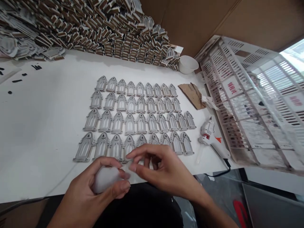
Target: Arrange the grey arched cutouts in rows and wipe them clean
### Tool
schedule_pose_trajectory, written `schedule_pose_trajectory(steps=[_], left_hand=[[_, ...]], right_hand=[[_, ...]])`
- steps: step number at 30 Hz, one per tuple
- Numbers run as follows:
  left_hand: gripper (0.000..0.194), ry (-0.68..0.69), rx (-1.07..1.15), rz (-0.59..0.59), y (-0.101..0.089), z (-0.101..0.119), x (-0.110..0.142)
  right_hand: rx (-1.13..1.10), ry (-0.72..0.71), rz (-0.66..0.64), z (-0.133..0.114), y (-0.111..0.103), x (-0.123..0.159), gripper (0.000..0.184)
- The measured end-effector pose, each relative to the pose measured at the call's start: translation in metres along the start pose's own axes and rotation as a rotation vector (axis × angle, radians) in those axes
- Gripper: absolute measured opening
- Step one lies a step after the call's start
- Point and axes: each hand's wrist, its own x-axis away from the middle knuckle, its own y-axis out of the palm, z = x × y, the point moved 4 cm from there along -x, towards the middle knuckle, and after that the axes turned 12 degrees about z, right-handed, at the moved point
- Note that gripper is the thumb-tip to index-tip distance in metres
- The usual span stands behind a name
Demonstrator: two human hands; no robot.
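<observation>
My left hand (pixel 86 190) is closed around some whitish translucent sheets (pixel 106 180), low over the table's front edge. Whether this is a stack or one thick piece I cannot tell. At its right end my right hand (pixel 163 167) pinches a small, thin, translucent piece (pixel 127 166) between thumb and forefinger; that piece is blurred. Just beyond both hands lie several rows of small grey Gothic-arch window frames (pixel 129 123), flat on the white table. My right hand covers the lower parts of some frames in the nearest row.
A large heap of similar frames (pixel 106 34) fills the back. To the right are a white bowl (pixel 188 64), a cardboard piece (pixel 192 96), a glue gun (pixel 209 134) with a cord, and a white plastic crate (pixel 247 104). Small black bits (pixel 17 81) lie far left.
</observation>
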Motion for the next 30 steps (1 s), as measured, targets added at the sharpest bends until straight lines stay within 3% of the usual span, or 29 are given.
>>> schedule_pose_trajectory(steps=[3, 7, 11, 23, 30], left_hand=[[0.073, -0.054, 0.011, 0.13, -0.006, 0.008, 0.006], [0.074, -0.084, 0.086, 0.214, -0.013, 0.01, 0.008], [0.075, -0.119, 0.095, 0.199, -0.017, 0.001, 0.006], [0.069, -0.121, 0.14, -0.039, -0.003, -0.023, 0.006], [0.07, -0.135, 0.147, 0.132, 0.005, -0.002, 0.026]], right_hand=[[0.085, -0.031, 0.105, -0.002, -0.011, -0.01, 0.015], [0.156, -0.071, 0.126, 0.0, -0.011, -0.022, 0.015], [0.189, -0.094, 0.092, 0.001, -0.005, -0.028, 0.014], [0.319, -0.246, 0.111, -0.003, -0.001, -0.026, 0.015], [0.318, -0.243, 0.108, -0.012, -0.001, -0.014, 0.021]])
